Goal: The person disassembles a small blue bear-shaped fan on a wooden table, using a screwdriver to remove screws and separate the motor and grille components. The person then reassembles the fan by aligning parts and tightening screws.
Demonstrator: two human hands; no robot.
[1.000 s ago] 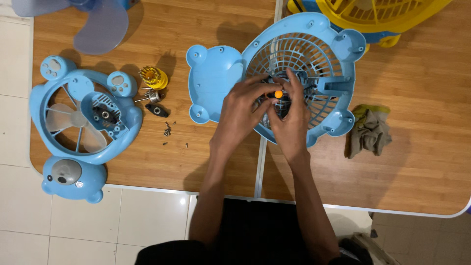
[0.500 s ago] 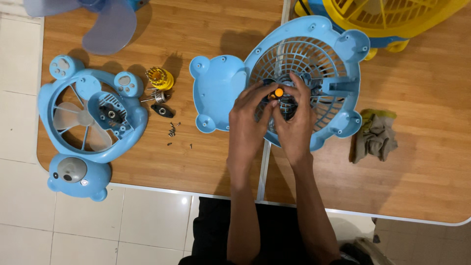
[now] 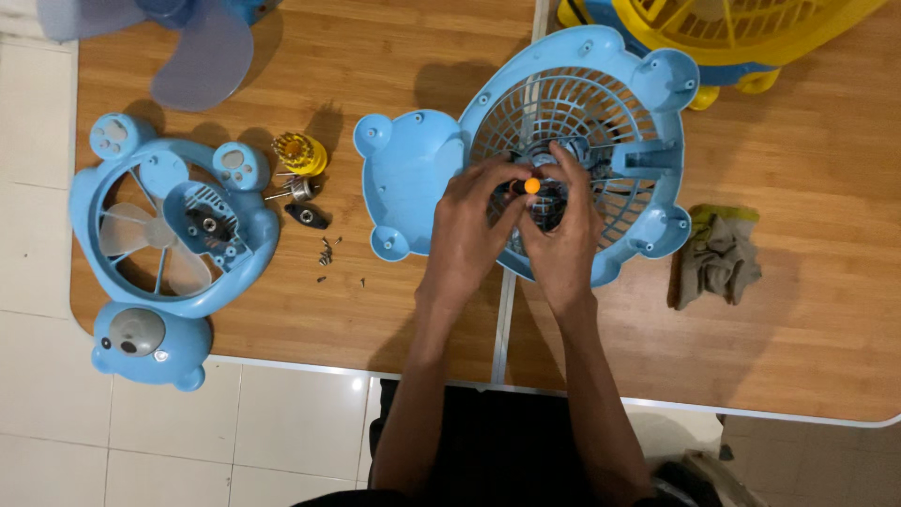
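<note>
A blue bear-shaped fan housing (image 3: 648, 141) with a round grille lies on the wooden table (image 3: 394, 310). Over the grille's hub, my left hand (image 3: 469, 230) pinches a small screwdriver with an orange end cap (image 3: 531, 186). My right hand (image 3: 563, 235) rests on the hub just beside it, fingers curled around the screwdriver's lower part, which is hidden. A blue bear-shaped cover plate (image 3: 404, 188) lies against the housing's left side, under my left wrist.
At the left lies a second blue fan frame (image 3: 169, 235) with a bear-head base (image 3: 150, 343). Near it are a yellow copper-wound motor part (image 3: 300, 155), a black piece (image 3: 308, 216) and several loose screws (image 3: 328, 253). A grey rag (image 3: 718, 258) lies right; a yellow fan (image 3: 741, 38) behind.
The view has shifted, so everything sits slightly lower and to the right. Both hands stay at the hub on the screwdriver with only small finger movement.
</note>
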